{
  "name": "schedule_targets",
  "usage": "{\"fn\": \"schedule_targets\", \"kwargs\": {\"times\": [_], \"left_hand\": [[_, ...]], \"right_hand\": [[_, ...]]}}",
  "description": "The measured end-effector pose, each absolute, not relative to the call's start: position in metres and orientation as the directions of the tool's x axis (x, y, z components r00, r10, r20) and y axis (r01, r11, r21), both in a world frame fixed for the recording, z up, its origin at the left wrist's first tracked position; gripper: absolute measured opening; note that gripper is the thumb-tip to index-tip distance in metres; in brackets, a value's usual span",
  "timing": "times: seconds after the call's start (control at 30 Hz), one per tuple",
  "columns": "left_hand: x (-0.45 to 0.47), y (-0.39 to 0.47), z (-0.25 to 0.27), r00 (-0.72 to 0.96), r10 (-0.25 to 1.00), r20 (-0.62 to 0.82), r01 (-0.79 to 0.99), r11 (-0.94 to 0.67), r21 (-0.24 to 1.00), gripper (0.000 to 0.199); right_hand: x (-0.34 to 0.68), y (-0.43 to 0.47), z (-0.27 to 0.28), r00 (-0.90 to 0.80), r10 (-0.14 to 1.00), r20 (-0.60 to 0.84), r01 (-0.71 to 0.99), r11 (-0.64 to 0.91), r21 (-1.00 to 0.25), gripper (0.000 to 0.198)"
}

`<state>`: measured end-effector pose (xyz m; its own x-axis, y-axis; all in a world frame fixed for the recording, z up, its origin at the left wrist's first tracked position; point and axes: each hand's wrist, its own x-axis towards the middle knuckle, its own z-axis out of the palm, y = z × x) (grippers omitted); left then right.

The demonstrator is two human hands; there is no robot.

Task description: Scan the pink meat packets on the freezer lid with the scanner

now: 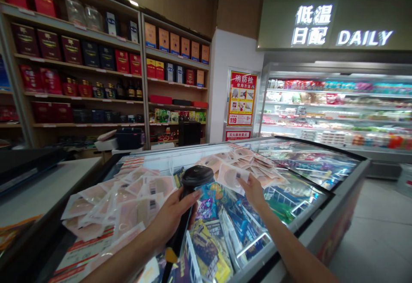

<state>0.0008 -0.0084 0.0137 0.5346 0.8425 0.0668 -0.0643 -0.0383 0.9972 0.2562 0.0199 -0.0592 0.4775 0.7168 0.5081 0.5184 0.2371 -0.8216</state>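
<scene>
A black handheld barcode scanner [197, 175] is gripped in my left hand [175, 214], its head tilted toward the right and a yellow patch low on its handle. My right hand [255, 192] pinches the edge of a flat clear plastic packet [232, 176] with a barcode label, held just right of the scanner head. Behind that packet, a pile of similar packets [257, 165] lies on the freezer's glass lid. To the left of the scanner, a second heap of packets [119, 201] spreads over the freezer's near left side.
The chest freezer [341, 190] holds colourful bags under its glass. Shelves of boxed bottles [92, 55] line the back left wall. A refrigerated display [334, 107] stands at the back right, and a counter [74, 175] lies at left.
</scene>
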Motion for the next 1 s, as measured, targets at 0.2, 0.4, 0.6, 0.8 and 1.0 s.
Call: {"fn": "schedule_targets", "kwargs": {"times": [0.2, 0.4, 0.6, 0.8, 1.0], "left_hand": [[-0.006, -0.012, 0.012, 0.574, 0.818, 0.029, -0.023, -0.018, 1.0, 0.03], [-0.006, -0.019, 0.013, 0.599, 0.8, 0.036, -0.063, 0.003, 0.998, 0.028], [0.0, -0.026, 0.012, 0.613, 0.789, -0.034, -0.009, 0.049, 0.999, 0.029], [0.001, -0.032, 0.015, 0.635, 0.77, -0.054, 0.011, 0.061, 0.998, 0.026], [-0.002, -0.028, 0.01, 0.659, 0.749, -0.059, 0.017, 0.064, 0.998, 0.027]], "right_hand": [[0.264, 0.031, -0.074, 0.452, 0.777, 0.437, 0.428, 0.241, -0.871, 0.035], [0.265, 0.03, -0.072, 0.52, 0.722, 0.456, 0.462, 0.212, -0.861, 0.036], [0.262, 0.028, -0.066, 0.548, 0.693, 0.469, 0.482, 0.196, -0.854, 0.033], [0.263, 0.03, -0.071, 0.537, 0.704, 0.466, 0.403, 0.271, -0.874, 0.039], [0.264, 0.032, -0.073, 0.52, 0.721, 0.458, 0.361, 0.3, -0.883, 0.039]]}}
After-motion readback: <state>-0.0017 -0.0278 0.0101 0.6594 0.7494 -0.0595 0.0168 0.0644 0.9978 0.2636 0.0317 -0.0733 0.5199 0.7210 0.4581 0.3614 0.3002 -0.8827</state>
